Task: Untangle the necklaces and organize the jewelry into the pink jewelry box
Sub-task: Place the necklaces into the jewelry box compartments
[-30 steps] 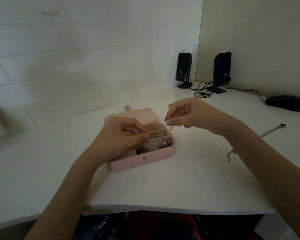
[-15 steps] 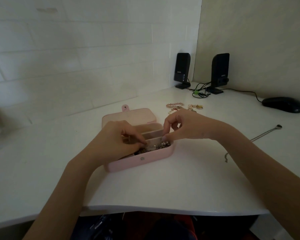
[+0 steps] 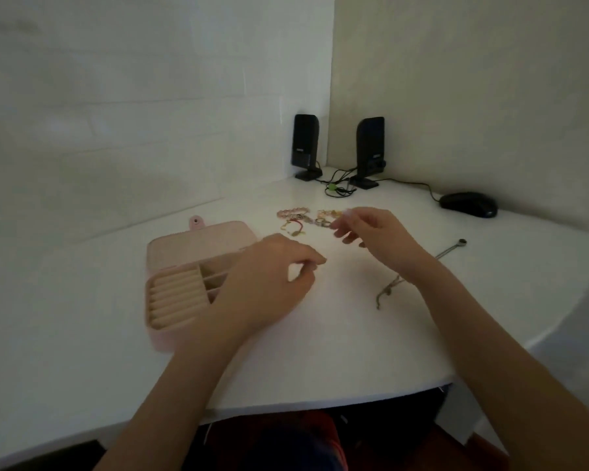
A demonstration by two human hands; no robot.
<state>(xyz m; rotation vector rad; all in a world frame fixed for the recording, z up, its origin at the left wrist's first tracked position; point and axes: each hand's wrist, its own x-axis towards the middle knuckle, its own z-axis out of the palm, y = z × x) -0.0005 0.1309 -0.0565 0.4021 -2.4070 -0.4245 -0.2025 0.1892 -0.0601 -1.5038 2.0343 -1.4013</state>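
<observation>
The pink jewelry box (image 3: 170,338) lies open on the white desk, its lid flat behind it and its beige ring rolls showing at the left. My left hand (image 3: 269,277) hovers over the box's right side, fingers loosely curled, holding nothing I can see. My right hand (image 3: 374,232) reaches toward a pile of beaded bracelets and rings (image 3: 306,219) beyond the box, fingers relaxed and blurred, just short of the pile. A thin chain (image 3: 386,292) lies on the desk under my right wrist.
Two black speakers (image 3: 306,146) with tangled cables stand in the far corner. A black mouse (image 3: 468,203) sits at the back right. A metal wrench-like tool (image 3: 453,248) lies right of my right hand. The desk's curved front edge (image 3: 320,399) is near me.
Both hands have left the box compartments. My right hand moved up and away toward the bracelet pile, my left hand lifted and shifted right. The view swung right, so the box sits further left.
</observation>
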